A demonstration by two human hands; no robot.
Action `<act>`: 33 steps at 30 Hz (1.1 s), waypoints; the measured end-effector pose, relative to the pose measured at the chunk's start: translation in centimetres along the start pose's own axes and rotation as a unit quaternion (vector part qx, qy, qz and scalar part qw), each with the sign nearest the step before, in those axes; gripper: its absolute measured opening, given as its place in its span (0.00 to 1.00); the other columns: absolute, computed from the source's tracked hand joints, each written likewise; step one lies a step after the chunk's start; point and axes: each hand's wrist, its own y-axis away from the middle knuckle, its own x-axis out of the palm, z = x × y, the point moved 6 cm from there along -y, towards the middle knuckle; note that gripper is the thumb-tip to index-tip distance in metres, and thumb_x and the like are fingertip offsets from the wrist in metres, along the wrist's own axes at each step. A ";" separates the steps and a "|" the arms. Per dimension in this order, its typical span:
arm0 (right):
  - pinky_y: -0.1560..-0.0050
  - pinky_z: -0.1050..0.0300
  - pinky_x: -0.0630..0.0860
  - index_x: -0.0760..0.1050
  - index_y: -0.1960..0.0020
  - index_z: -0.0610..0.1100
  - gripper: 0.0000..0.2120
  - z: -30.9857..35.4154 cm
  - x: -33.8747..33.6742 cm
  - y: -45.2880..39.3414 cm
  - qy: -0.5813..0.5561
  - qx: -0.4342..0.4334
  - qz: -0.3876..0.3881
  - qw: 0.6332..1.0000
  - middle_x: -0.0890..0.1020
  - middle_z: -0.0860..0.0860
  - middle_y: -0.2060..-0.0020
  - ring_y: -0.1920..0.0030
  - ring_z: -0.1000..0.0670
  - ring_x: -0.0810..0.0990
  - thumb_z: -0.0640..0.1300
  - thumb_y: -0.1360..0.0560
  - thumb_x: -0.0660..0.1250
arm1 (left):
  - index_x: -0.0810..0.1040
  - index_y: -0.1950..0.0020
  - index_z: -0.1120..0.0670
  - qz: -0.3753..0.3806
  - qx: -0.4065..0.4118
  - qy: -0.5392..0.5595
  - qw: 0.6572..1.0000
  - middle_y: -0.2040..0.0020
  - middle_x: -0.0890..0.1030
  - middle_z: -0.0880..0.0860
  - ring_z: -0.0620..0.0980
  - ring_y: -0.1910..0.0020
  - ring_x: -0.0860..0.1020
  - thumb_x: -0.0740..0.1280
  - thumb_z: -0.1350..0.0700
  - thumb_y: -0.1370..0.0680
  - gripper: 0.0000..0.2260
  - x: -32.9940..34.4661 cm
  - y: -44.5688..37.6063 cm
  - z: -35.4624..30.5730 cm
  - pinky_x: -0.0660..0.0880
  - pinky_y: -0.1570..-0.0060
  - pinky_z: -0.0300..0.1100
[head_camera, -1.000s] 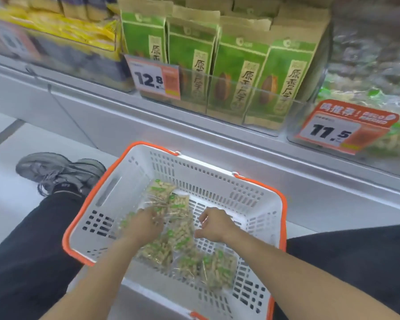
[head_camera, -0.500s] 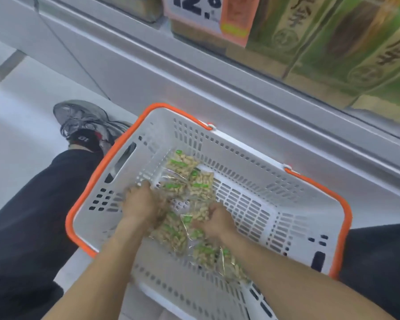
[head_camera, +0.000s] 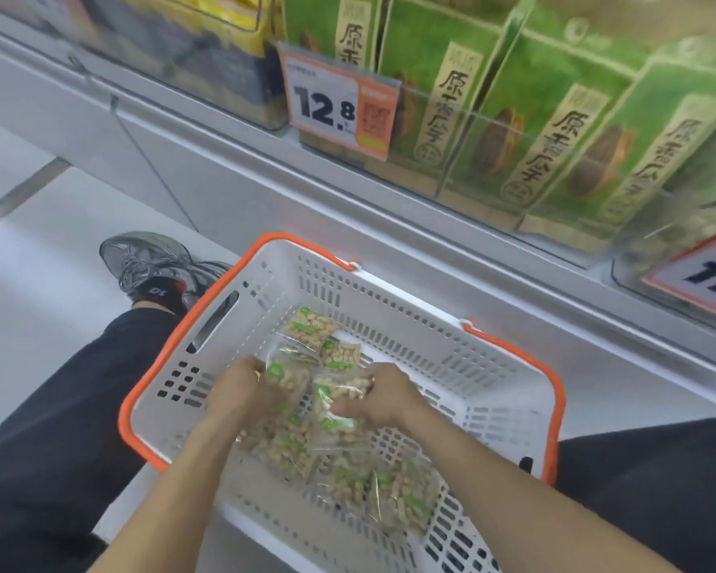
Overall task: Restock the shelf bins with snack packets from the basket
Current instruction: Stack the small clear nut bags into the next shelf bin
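Grey sneaker (head_camera: pixel 149 262) resting on floor at far left. White basket (head_camera: pixel 389 337) with orange rim sitting near, between dark-trousered legs. Left hand (head_camera: pixel 240 392) reaching into basket, fingers curling round clear snack packets (head_camera: pixel 294 432). Right hand (head_camera: pixel 383 397) gripping another packet (head_camera: pixel 331 407) just beside it. More packets lying loose on basket floor. Green bags (head_camera: pixel 554 130) standing in shelf bins, far right, behind price tag (head_camera: pixel 335 103).

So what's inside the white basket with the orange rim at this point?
The basket holds clear snack packets of pale pieces with green labels. The left hand and right hand grip packets mid-pile; whatever lies under the hands and pile is covered.
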 end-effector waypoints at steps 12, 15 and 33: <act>0.62 0.52 0.83 0.78 0.46 0.36 0.24 10.8 -13.7 17.9 0.038 -0.170 -0.073 0.982 0.85 0.47 0.59 0.61 0.52 0.85 0.41 0.37 0.83 | 0.76 0.33 0.55 0.193 0.252 0.373 0.872 0.41 0.83 0.53 0.54 0.43 0.82 0.78 0.40 0.33 0.34 -2.1 14.5 -11.8 0.76 0.45 0.50; 0.59 0.48 0.84 0.79 0.48 0.40 0.25 9.9 -15.0 21.2 0.053 -0.199 -0.116 0.972 0.84 0.42 0.55 0.57 0.48 0.85 0.48 0.39 0.84 | 0.75 0.40 0.47 0.223 0.278 0.391 0.849 0.44 0.85 0.47 0.48 0.43 0.82 0.81 0.36 0.41 0.35 -1.2 18.6 -13.9 0.75 0.42 0.48; 0.37 0.56 0.75 0.65 0.34 0.68 0.50 6.7 -21.5 29.4 0.115 -0.340 -0.242 0.901 0.79 0.63 0.42 0.39 0.61 0.76 0.64 0.52 0.84 | 0.65 0.41 0.42 0.149 0.518 -0.080 0.839 0.48 0.81 0.46 0.44 0.51 0.82 0.82 0.49 0.38 0.34 -2.3 26.9 -30.1 0.82 0.52 0.47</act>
